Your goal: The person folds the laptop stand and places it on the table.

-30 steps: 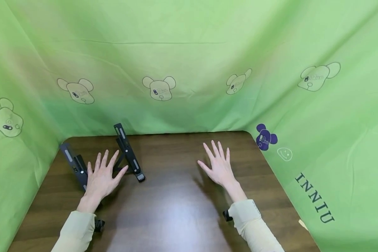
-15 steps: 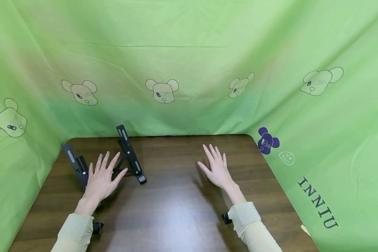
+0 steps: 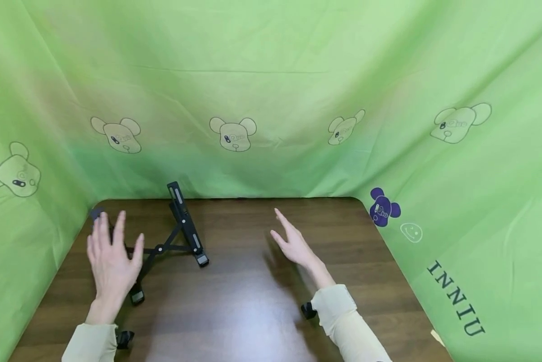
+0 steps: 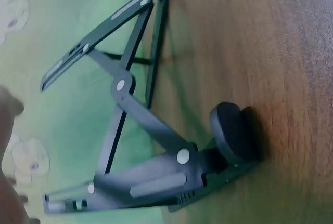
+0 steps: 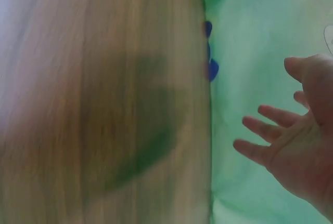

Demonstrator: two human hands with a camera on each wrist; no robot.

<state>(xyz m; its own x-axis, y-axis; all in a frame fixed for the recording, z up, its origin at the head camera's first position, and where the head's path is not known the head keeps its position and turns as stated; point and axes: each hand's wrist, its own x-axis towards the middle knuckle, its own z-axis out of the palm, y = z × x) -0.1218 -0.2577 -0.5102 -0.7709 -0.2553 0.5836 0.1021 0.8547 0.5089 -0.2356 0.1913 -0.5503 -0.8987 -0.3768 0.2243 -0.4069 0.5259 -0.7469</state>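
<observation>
A black folding laptop stand [image 3: 187, 226] stands unfolded at the left of the table, its crossed struts and two side arms showing in the left wrist view. My left hand [image 3: 110, 261] is over the stand's left arm with fingers extended, hiding most of that arm in the head view. In the left wrist view the stand [image 4: 156, 177] shows a padded foot near the wood, and only the edge of the hand [image 4: 10, 156] appears. My right hand [image 3: 295, 246] hovers over the table's middle right with straight fingers, holding nothing. The right wrist view shows this hand [image 5: 302, 146] with fingers spread.
The brown wooden table [image 3: 252, 291] has a green cloth [image 3: 275, 166] with bear drawings hanging around its back and sides. A small pale piece [image 3: 437, 337] lies at the table's right edge. Black wrist cameras sit at both cuffs.
My left hand has moved left, uncovering the stand's crossed struts and near foot. My right hand has shifted slightly left and turned more edge-on. The stand stays in place.
</observation>
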